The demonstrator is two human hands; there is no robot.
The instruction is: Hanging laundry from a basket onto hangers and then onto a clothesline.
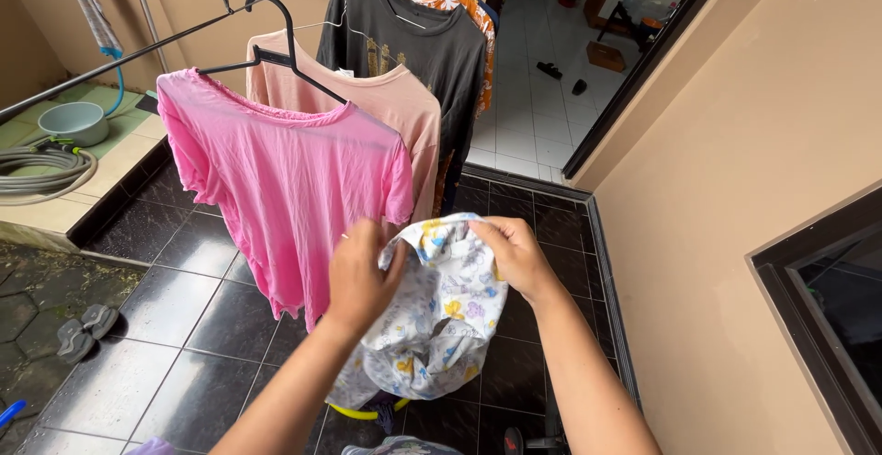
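Floral garment held up, both hands.
My left hand (360,276) and right hand (514,255) clench the white floral garment (441,317); pink T-shirt (285,175) hangs at ten o'clock.

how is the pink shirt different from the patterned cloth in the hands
The pink shirt is plain pink; the patterned cloth is white with yellow and blue prints. The pink shirt hangs spread on a black hanger; the patterned cloth is bunched, gripped by the left hand and right hand. Both are fabric.

Both forearms are bare from elbow to wrist — no sleeves reach into view. The left hand (360,280) and right hand (515,255) are bare too — fingers unringed, wrists unbanded.
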